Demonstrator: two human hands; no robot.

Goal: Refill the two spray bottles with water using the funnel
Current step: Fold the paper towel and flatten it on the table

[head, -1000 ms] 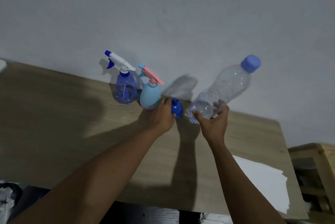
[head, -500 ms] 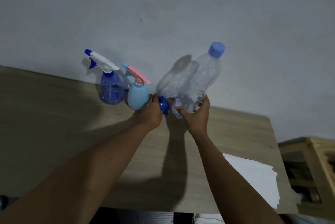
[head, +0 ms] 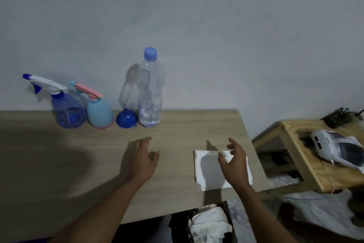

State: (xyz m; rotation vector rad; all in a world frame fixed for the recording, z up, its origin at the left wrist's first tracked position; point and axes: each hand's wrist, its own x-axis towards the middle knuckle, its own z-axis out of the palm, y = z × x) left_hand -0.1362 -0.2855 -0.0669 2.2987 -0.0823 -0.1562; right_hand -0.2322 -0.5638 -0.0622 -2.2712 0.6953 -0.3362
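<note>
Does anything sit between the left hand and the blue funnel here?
Nothing visible does. Only bare table lies between the left hand and the funnel, which sits spout-up between the pale blue spray bottle and the water bottle; those flank it, not block it.

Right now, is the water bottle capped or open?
Capped: the blue cap sits on the neck of the water bottle, which stands upright on the table.

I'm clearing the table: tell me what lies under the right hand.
White paper lies on the table under the right hand. The hand covers its right part, so anything there cannot be seen.
</note>
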